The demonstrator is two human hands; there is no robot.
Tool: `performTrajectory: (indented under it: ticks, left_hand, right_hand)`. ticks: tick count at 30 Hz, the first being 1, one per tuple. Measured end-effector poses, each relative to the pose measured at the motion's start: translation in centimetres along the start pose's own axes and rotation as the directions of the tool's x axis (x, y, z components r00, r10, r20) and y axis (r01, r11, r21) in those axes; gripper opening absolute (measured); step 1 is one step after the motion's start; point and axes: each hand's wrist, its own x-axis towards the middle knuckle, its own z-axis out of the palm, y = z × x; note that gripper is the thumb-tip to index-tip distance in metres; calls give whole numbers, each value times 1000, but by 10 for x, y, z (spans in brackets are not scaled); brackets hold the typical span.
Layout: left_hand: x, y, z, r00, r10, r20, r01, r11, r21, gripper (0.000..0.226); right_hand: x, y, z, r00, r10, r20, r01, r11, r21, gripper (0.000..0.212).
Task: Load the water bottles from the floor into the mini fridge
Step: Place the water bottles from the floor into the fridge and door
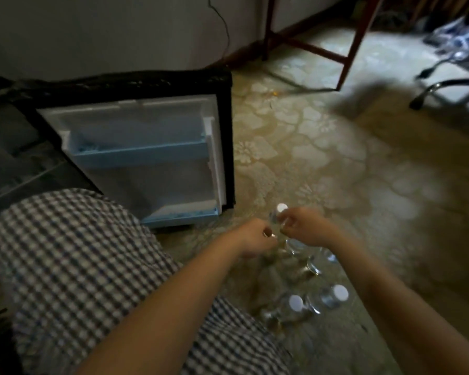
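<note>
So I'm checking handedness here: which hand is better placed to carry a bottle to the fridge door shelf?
Probably the right hand: it already grips the white-capped bottle near its neck. The left hand sits nearer the open fridge door, but looks closed on no bottle; blur hides detail.

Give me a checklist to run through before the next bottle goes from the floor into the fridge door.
1. Fridge door open: ok, it stands wide open with its inner side facing the person.
2. Room on the door shelves: ok, the upper blue shelf and the lower shelf hold nothing visible.
3. Right hand on a bottle: ok, its fingers close around the neck of the white-capped bottle.
4. Left hand grip: cannot tell, it is closed near the bottles but blurred.
5. Bottles left on the floor: ok, two capped bottles stand nearer the person.
6. Fridge interior: cannot tell, too dark.
</note>
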Motion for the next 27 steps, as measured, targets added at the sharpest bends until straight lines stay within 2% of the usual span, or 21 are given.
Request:
performTrajectory:
  ticks: [5,10,12,16,19,23,27]
  left_hand:
    - [22,-3,56,984,-100,148,97,995,26,36]
    - [29,-17,80,972,-163,167,146,983,113,46]
    - [26,-22,89,964,-188,188,157,973,170,53]
    - [24,-28,98,950,-222,220,171,958,232,57]
    - [21,-28,95,958,-197,209,157,969,191,60]
    - [17,-31,90,970,-150,191,123,981,147,65]
    - [16,-30,78,982,-91,167,90,996,15,69]
  right_hand:
    - [-28,55,58,988,95,122,-101,994,46,26]
    - [-47,75,110,942,264,209,-263,964,-30,36]
    - [-52,73,125,933,299,202,-288,954,-86,36]
    - [-56,71,148,950,306,65,-294,944,-152,47]
    - [-55,72,150,959,280,-39,-283,951,-124,36]
    - [-52,66,129,957,238,-167,-227,970,82,29]
    - [-50,47,82,939,169,-299,-95,964,247,21]
